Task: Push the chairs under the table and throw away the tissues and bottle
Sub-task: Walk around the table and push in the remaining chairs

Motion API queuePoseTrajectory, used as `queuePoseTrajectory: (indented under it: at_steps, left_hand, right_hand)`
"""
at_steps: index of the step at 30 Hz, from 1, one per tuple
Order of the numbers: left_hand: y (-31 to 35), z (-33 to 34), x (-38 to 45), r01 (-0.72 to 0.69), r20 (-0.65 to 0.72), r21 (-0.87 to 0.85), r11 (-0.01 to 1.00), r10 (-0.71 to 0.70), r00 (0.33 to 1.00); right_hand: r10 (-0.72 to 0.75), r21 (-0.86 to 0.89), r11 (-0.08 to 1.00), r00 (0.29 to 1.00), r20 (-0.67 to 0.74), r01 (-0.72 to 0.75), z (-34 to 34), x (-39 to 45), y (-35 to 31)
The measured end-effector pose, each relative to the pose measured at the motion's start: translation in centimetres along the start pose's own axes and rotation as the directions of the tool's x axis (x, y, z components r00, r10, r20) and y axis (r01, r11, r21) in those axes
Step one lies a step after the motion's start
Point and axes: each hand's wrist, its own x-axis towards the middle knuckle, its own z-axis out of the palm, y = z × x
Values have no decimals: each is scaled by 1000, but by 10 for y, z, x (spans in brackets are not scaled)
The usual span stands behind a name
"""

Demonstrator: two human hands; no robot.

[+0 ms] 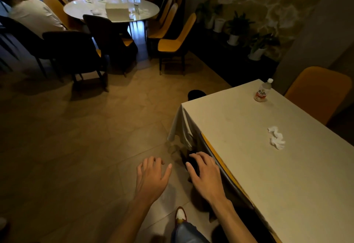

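Right now you are standing at the long edge of the cloth-covered surface (249, 147), with both hands reaching forward and low. Your left hand (151, 177) is hovering over the tiled floor (76, 147), fingers spread and loosely bent, holding nothing. Your right hand (204, 173) is lying just beside the surface's edge, fingers relaxed and slightly bent over the dark back of a chair (216, 158) whose yellow front is showing as a strip against the hanging cloth; whether the fingers are actually touching the chair back, you cannot tell from this view. That chair is sitting tucked close in under the surface. A second yellow chair (318, 93) is standing at the far side, its back rising above the cloth. The bottle (262, 91), clear with a white cap and a red-and-white label, is standing upright near the far corner. The crumpled white tissues (276, 137) are lying on the cloth, well apart from the bottle and closer to you. Your shoe (180, 215) is showing on the floor between your forearms.
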Motion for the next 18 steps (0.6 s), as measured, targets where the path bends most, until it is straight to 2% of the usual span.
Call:
queuePoseTrajectory:
  at_steps: [8,14,18]
  left_hand:
    - [6,18,105,31,-8,47,998,-31,999]
    - [22,29,179,39,-56,3,999,-39,998]
    - [27,34,217,71,-5,-3,997,-71,997]
  right_hand:
    - [-32,-3,999,999,-29,32,7,106,22]
    - [-63,20,998,998,-3,63,-9,183,37]
    - [-71,15,997,997,11,71,-14,226,43]
